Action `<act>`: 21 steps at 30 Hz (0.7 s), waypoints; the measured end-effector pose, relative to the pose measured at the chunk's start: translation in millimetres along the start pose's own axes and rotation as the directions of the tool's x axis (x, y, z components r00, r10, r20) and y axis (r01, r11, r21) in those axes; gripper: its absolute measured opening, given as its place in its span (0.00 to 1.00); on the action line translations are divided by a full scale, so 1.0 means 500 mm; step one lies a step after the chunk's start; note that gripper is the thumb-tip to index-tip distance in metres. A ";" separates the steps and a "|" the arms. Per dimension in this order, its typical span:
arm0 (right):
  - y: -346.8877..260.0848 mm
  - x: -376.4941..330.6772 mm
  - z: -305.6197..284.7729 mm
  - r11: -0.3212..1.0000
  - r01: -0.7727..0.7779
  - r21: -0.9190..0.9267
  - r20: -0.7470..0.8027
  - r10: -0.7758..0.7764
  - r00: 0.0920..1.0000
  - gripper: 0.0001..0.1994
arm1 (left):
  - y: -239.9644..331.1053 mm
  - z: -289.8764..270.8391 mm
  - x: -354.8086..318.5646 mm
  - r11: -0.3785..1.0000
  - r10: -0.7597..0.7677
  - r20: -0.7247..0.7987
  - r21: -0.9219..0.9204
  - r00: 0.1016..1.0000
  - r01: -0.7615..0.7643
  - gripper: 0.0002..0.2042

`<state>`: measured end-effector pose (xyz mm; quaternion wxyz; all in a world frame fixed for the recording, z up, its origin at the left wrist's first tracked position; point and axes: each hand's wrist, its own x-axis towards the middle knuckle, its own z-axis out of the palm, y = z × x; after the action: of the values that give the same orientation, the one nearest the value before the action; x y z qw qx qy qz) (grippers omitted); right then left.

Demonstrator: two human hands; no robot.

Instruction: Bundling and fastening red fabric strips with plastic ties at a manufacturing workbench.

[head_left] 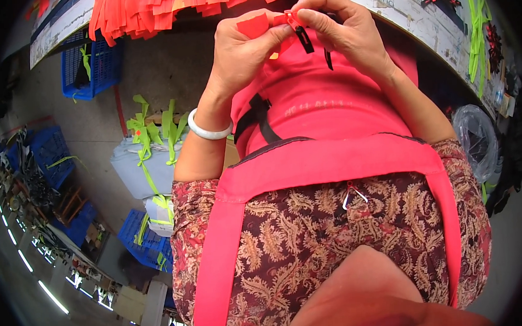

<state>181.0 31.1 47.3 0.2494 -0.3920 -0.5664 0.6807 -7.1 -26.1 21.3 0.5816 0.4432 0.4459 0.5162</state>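
Your left hand [239,51] and right hand [348,29] were raised together just below the counter [395,11] edge, nearly touching at the fingertips. Your left grip was pinched shut on a small red strip [254,26], thumb lying across its lower edge. Your right grip was clenched on a small red clip [291,16] between thumb and forefinger, right against the strip's end. A black strap [305,39] hung down from the clip, just under your right thumb. Both pieces were held above the pink apron [326,159] on your lap, well in front of your chest. A white bangle [209,129] sat on your left wrist. A heap of red strips [162,10] draped over the counter edge above your left hand. To your left, blue crates [91,66] stood on the floor, with green straps [152,137] lying over a grey box.
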 end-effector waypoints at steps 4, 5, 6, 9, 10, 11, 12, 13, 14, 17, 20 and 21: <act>-0.001 -0.003 0.006 0.818 0.467 -0.337 0.123 -0.454 0.883 0.08 | -0.003 0.002 -0.002 0.988 0.110 0.021 0.105 0.994 -0.112 0.05; -0.001 -0.004 0.008 0.773 0.537 -0.338 0.130 -0.527 0.840 0.08 | -0.003 0.002 0.000 0.986 0.121 0.022 0.109 0.992 -0.123 0.05; -0.001 -0.004 0.011 0.773 0.537 -0.337 0.130 -0.527 0.840 0.08 | -0.003 0.003 0.001 0.965 0.200 0.042 0.164 0.979 -0.204 0.05; 0.000 -0.006 0.014 0.867 0.431 -0.252 0.094 -0.421 0.902 0.07 | -0.002 0.003 0.003 0.942 0.259 0.065 0.205 0.964 -0.267 0.06; 0.001 -0.007 0.014 0.873 0.411 -0.263 0.086 -0.403 0.911 0.07 | -0.002 0.003 0.003 0.950 0.239 0.065 0.193 0.969 -0.247 0.06; 0.003 -0.008 0.015 0.878 0.392 -0.274 0.078 -0.386 0.919 0.07 | -0.002 0.001 0.001 0.949 0.241 0.064 0.192 0.968 -0.249 0.06; 0.005 -0.009 0.014 0.877 0.393 -0.275 0.080 -0.386 0.919 0.07 | -0.002 -0.002 -0.002 0.971 0.151 0.094 0.174 0.984 -0.166 0.06; 0.007 -0.010 0.015 0.826 0.462 -0.324 0.100 -0.455 0.885 0.07 | -0.003 -0.003 -0.005 0.984 0.061 0.123 0.157 0.990 -0.080 0.07; 0.010 -0.011 0.016 0.767 0.525 -0.370 0.124 -0.519 0.846 0.07 | -0.005 -0.004 -0.007 0.985 0.060 0.120 0.155 0.991 -0.079 0.07; 0.018 -0.011 0.019 0.843 0.461 -0.277 0.104 -0.450 0.887 0.06 | -0.014 0.004 -0.008 0.959 0.210 0.084 0.174 0.974 -0.222 0.07; 0.020 -0.006 0.021 0.884 0.404 -0.234 0.074 -0.398 0.914 0.06 | -0.019 0.012 -0.006 0.934 0.279 0.026 0.227 0.960 -0.277 0.05; 0.019 -0.005 0.021 0.897 0.377 -0.231 0.044 -0.378 0.925 0.06 | -0.020 0.013 -0.006 0.931 0.287 0.017 0.230 0.958 -0.283 0.05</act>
<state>174.8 20.8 39.3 0.3291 -0.3023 -0.7077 0.5473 0.9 -30.0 13.0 0.4417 0.5632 0.4384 0.5436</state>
